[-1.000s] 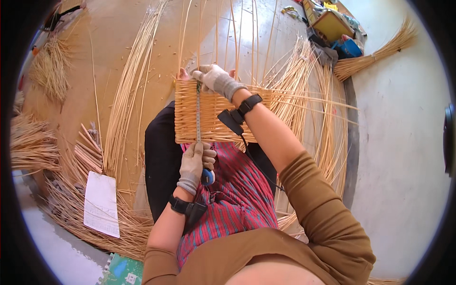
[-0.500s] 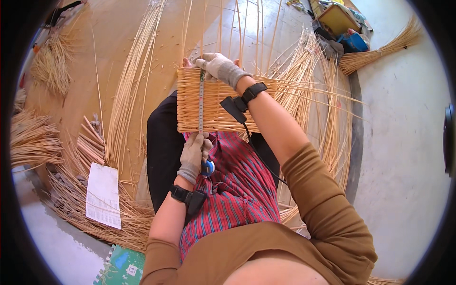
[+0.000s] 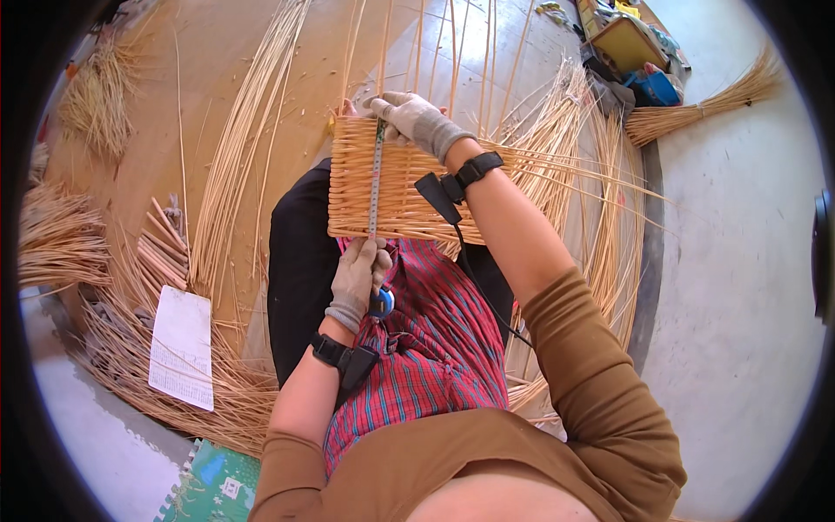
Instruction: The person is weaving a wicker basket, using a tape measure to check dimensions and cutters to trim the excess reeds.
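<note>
A woven wicker panel (image 3: 417, 191) lies across my lap, its upright stakes running out past the far edge. Over its left part, from far edge to near edge, stretches the marked blade of a tape measure (image 3: 375, 187). My gloved left hand (image 3: 352, 274) grips the tape at the near edge, and the blue case (image 3: 381, 303) shows beside its fingers. At the far edge my gloved right hand (image 3: 416, 120) has its fingers closed over the tape's end, pressed to the weave; the fingertips are partly hidden.
Long loose canes (image 3: 243, 139) lie on the floor at the left, with more bundles (image 3: 557, 148) at the right. A printed sheet (image 3: 183, 348) rests on canes near short thick sticks (image 3: 163, 252). A box with a blue container (image 3: 652, 85) stands at the far right.
The whole view has shifted slightly. Both hands still hold the tape along the panel in nearly the same places.
</note>
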`<state>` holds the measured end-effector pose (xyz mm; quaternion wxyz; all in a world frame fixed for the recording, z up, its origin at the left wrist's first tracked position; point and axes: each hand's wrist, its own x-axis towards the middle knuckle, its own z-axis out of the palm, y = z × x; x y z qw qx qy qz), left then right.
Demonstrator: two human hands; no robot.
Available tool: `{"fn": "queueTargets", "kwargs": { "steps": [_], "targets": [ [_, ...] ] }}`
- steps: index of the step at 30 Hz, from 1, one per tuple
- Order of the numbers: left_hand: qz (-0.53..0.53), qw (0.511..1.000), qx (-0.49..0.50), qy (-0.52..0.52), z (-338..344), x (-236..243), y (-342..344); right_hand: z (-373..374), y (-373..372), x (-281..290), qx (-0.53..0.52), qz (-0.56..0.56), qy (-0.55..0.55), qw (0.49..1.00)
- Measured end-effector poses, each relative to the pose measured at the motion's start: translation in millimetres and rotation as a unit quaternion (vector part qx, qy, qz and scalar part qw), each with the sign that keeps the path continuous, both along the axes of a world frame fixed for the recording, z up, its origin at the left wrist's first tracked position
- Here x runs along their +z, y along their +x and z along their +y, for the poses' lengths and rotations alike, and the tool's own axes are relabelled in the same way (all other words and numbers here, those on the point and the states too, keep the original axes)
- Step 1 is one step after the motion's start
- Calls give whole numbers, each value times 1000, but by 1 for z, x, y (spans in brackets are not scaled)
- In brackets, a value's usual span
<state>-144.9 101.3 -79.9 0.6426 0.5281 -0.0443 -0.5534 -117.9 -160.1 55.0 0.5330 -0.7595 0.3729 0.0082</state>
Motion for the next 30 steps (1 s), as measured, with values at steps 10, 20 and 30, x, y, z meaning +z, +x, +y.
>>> {"fn": "queueTargets", "kwargs": {
  "steps": [10, 20, 30],
  "targets": [
    [19, 1000, 4, -5, 1, -2, -3, -7, 7, -25, -48, -56, 28, 997],
    [104, 993, 49, -29, -5, 9, -10, 7, 18, -35, -111, -54, -28, 992],
    [50, 998, -24, -28, -24, -13, -42, -17, -32, -8, -56, 22, -344, 937]
  ]
}}
